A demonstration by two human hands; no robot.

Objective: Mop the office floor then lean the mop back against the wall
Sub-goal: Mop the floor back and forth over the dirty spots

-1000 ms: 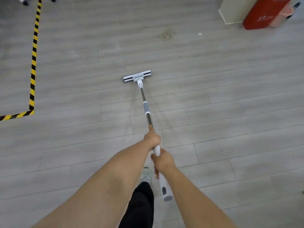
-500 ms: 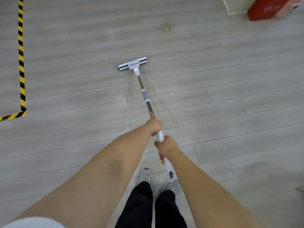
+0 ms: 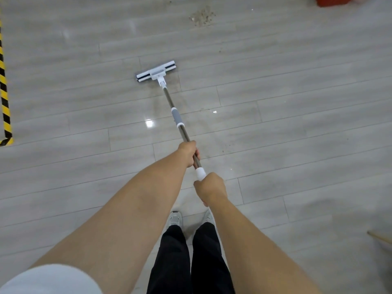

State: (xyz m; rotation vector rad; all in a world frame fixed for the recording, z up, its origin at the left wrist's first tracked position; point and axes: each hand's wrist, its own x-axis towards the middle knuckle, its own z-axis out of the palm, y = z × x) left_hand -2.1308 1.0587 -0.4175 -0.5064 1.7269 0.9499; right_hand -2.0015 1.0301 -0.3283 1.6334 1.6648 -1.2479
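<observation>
Your right hand [image 3: 211, 187] is wrapped tight around the white top of the mop [image 3: 178, 117], anchoring it; your left hand [image 3: 188, 152], just ahead on the metal shaft, is clenched to steer. With 2 hands stacked, the head [image 3: 156, 71] presses flat on the floor [image 3: 297, 145], short of the dirt patch [image 3: 202, 16].

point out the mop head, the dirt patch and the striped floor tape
mop head [image 3: 156, 71], head view, on the white top plate.
dirt patch [image 3: 202, 17], head view, middle of the brown speckles.
striped floor tape [image 3: 4, 96], head view, on the upright yellow-black run at the left edge.
</observation>
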